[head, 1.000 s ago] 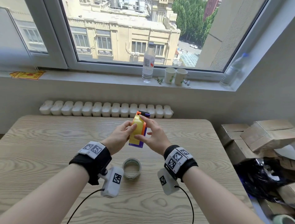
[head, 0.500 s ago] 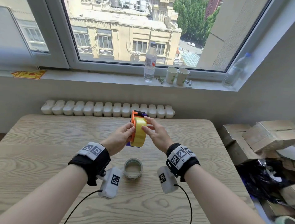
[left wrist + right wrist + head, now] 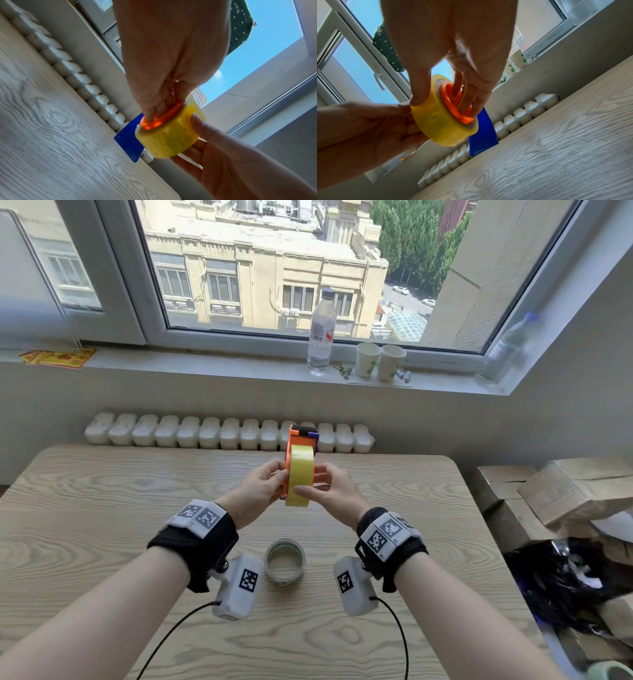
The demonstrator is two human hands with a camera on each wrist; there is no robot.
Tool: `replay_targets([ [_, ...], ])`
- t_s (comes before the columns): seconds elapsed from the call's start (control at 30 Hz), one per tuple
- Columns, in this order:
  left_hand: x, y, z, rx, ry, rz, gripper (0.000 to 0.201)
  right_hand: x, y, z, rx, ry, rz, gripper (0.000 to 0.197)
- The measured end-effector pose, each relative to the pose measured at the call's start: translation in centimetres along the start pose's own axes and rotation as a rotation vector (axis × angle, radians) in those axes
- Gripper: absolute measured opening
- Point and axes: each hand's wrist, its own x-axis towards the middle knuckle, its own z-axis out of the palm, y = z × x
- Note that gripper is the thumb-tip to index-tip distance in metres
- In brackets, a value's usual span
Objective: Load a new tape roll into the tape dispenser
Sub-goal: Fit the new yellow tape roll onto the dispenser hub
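Two hands hold a glossy yellow tape roll (image 3: 300, 476) seated on the orange-and-blue tape dispenser (image 3: 301, 433) above the tabletop (image 3: 102, 508): left hand (image 3: 257, 491) grips the dispenser, right hand (image 3: 330, 489) pinches the roll. An empty tape core (image 3: 285, 559) lies below, near both wrists.

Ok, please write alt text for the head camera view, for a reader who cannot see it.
Two hands hold a yellow tape roll on an orange and blue tape dispenser above a wooden table: left hand, right hand. An empty tape core lies on the table nearer the person.
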Motion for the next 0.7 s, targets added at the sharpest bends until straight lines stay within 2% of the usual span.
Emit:
replay_targets([
  [0.1, -0.12, 0.39, -0.02, 0.020, -0.021, 0.000, 0.022, 0.12, -0.07, 0.32, 0.063, -0.007, -0.021, 0.035],
  [0.3, -0.76, 0.73, 0.38, 0.094, -0.047, -0.018, 0.030, 0.62, -0.55, 0.01, 0.252, 0.053, 0.087, 0.052],
  [0.37, -0.95, 0.74, 0.63, 0.103, -0.036, -0.024, 0.030, 0.65, -0.56, -0.11, 0.272, 0.050, 0.123, 0.049],
  [0.47, -0.83, 0.66, 0.55, 0.076, -0.011, -0.027, 0.031, 0.45, -0.18, -0.24, 0.300, -0.060, 0.116, 0.035],
  [0.53, -0.85, 0.70, 0.42, 0.066, 0.000, -0.032, 0.031, 0.27, 0.04, -0.33, 0.264, -0.094, 0.080, 0.037],
  [0.7, -0.99, 0.69, 0.46, 0.080, -0.006, -0.034, 0.030, 0.09, 0.01, -0.01, 0.262, -0.026, 0.070, 0.038],
])
